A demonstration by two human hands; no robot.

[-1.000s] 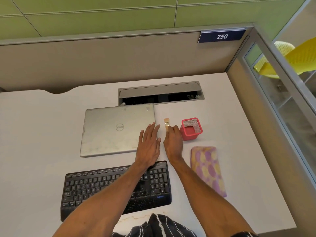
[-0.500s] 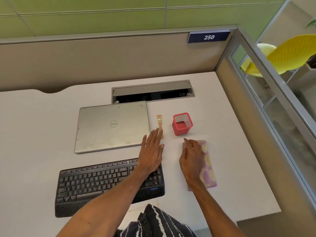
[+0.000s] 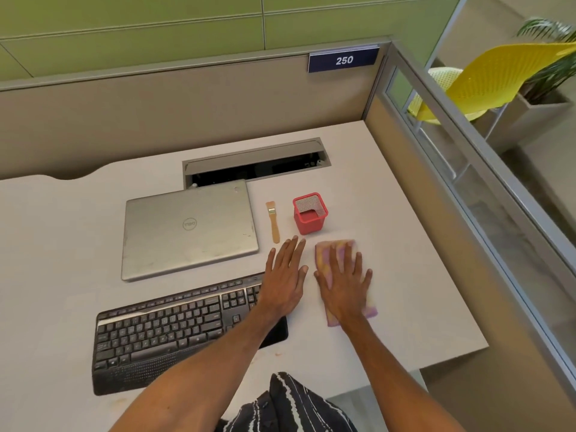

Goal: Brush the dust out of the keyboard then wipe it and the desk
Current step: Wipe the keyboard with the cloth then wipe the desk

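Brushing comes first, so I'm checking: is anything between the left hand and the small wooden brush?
Nothing visible. The small wooden-handled brush lies just beyond the left hand, with only bare white desk between them.

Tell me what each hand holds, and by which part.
Neither grips anything. The right hand lies flat on the middle of the cloth; the left hand lies open on the desk.

laptop point(image 3: 190, 229) behind keyboard point(image 3: 174, 332) | brush point(image 3: 273, 222) left of cup point(image 3: 310, 213) | cloth point(image 3: 324, 254) before cup
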